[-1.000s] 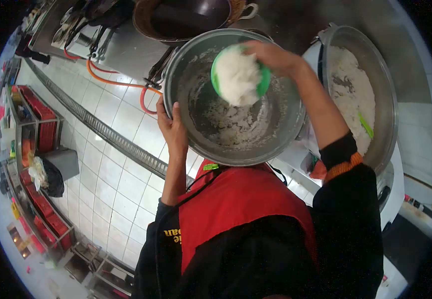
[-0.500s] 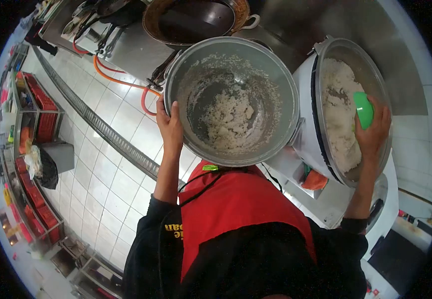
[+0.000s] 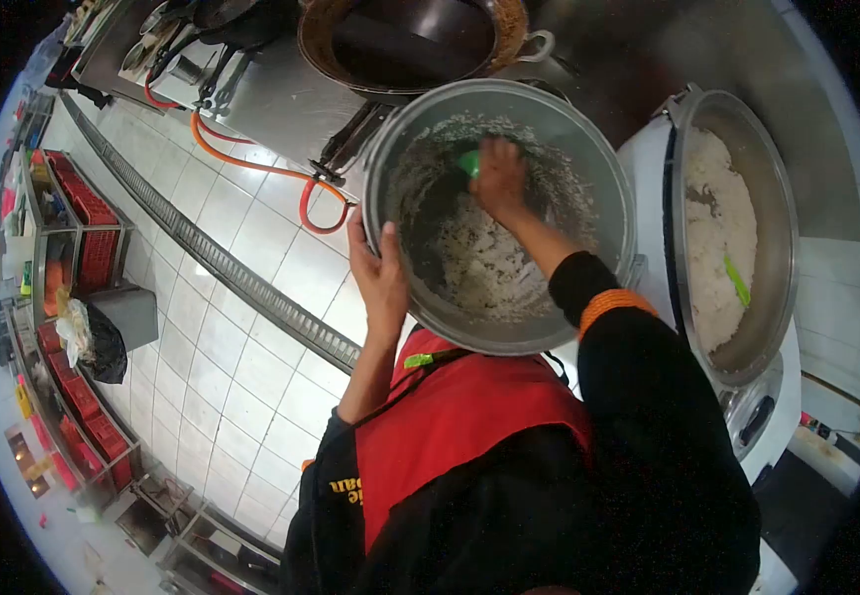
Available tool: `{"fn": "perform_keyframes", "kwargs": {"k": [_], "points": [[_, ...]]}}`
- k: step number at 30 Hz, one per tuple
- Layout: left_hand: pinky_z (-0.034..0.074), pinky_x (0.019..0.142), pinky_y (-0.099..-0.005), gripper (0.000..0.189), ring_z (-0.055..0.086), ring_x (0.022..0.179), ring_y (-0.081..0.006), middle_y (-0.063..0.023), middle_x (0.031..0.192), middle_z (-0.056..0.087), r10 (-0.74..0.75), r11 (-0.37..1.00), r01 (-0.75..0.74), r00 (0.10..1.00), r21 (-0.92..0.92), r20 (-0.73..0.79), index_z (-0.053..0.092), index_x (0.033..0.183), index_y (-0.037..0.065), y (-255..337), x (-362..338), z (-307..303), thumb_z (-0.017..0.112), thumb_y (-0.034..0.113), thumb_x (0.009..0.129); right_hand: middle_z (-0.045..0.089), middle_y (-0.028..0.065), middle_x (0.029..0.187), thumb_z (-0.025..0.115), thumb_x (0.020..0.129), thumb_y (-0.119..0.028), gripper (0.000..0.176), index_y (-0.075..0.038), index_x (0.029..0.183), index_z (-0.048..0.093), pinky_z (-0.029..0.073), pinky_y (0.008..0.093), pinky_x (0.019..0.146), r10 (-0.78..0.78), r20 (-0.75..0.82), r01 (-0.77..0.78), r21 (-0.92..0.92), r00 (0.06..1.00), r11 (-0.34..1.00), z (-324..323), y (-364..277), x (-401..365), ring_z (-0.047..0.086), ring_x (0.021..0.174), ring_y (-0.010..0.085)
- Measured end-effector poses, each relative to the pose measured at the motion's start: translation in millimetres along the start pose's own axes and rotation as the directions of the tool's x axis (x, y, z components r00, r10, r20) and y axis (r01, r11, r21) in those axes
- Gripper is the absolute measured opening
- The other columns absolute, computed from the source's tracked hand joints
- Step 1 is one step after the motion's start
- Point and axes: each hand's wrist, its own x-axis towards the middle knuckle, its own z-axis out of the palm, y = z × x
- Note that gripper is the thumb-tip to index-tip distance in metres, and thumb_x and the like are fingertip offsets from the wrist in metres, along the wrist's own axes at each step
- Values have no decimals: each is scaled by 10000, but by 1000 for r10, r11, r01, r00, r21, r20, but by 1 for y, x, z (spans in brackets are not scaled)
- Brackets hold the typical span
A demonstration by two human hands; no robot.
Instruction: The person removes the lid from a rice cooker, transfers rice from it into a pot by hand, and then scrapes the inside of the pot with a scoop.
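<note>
A large grey pot (image 3: 616,198) tilts toward me, with white rice (image 3: 479,260) at its bottom and grains stuck to its wall. My left hand (image 3: 380,278) grips the pot's left rim, thumb on the near side. Inside the pot, at the upper wall, my right hand (image 3: 501,178) is closed on a green scoop (image 3: 469,163), which it mostly hides. To the right stands an open rice cooker (image 3: 787,238) holding a mass of rice (image 3: 712,223). A light green utensil (image 3: 737,282) lies on that rice.
Behind the pot sits a dark wok (image 3: 415,40) of brown liquid on the steel counter (image 3: 281,94). An orange hose (image 3: 241,164) hangs off its edge. Red crates (image 3: 83,203) stand on shelves at the left. A floor drain (image 3: 202,243) crosses the tiles.
My right hand has moved left from the rice cooker into the pot with the green scoop. The light green utensil on the cooker's rice now shows. The pot has shifted slightly right in view.
</note>
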Motion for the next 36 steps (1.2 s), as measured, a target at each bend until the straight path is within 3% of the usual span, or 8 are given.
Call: {"fn": "perform_keyframes", "kwargs": {"k": [7,12,14,17,21,24,34,36], "points": [[348,944,-284,365,497,1062,-184,-139,1137,531,-5,1000,5,1000,12,0,387,1259,-43,7,0,4,463,107,935,427,211,1232,691,751,-236,548,-2,1183,447,399,470,920,643,9,-613,307,766,727,43,-53,12,418,1144,377],[353,934,-284,346,494,1046,-181,-135,1123,524,21,998,-22,999,51,24,394,1240,-42,3,0,4,461,103,933,483,248,1238,689,735,-280,629,-7,1252,457,378,435,974,326,55,-324,355,944,877,157,-54,-59,457,1170,371],[356,929,-284,344,487,1049,-179,-138,1131,517,3,999,-4,1000,32,28,392,1240,-40,2,0,3,457,103,933,262,182,1461,490,905,-217,365,-91,1248,493,335,405,1048,-309,671,-26,439,674,898,81,-36,-75,294,1330,339],[354,933,-285,342,488,1049,-180,-137,1131,518,39,998,-41,999,55,33,389,1242,-38,4,1,3,454,93,933,296,140,1458,510,867,-143,378,-89,1241,507,384,409,1003,-94,826,64,71,555,995,-9,-31,-55,352,1294,339],[351,940,-287,344,488,1057,-181,-137,1135,518,13,999,-13,1000,-46,20,384,1247,-37,7,0,6,453,84,933,406,235,1219,570,759,17,515,22,1248,408,503,430,789,-279,169,313,-226,945,922,-7,43,-6,475,1080,363],[348,946,-288,344,488,1067,-181,-137,1139,517,9,1000,-10,1000,9,27,383,1250,-37,8,2,5,454,80,935,384,241,1208,575,755,18,525,11,1251,403,509,432,774,-251,213,325,-485,944,812,2,44,-18,438,1102,365],[345,959,-294,366,487,1090,-188,-140,1162,516,17,999,-15,999,52,-30,393,1257,-35,4,-3,7,474,106,930,243,284,1412,580,838,-74,602,15,1372,317,527,455,802,-397,665,491,52,633,870,-4,23,-24,382,1199,488],[344,961,-293,370,488,1090,-184,-139,1158,522,-14,999,15,1000,45,-24,391,1262,-32,13,-3,8,475,103,928,326,293,1354,552,837,-56,545,27,1338,354,531,449,775,-197,322,215,-21,926,976,4,25,4,426,1164,456]]}}
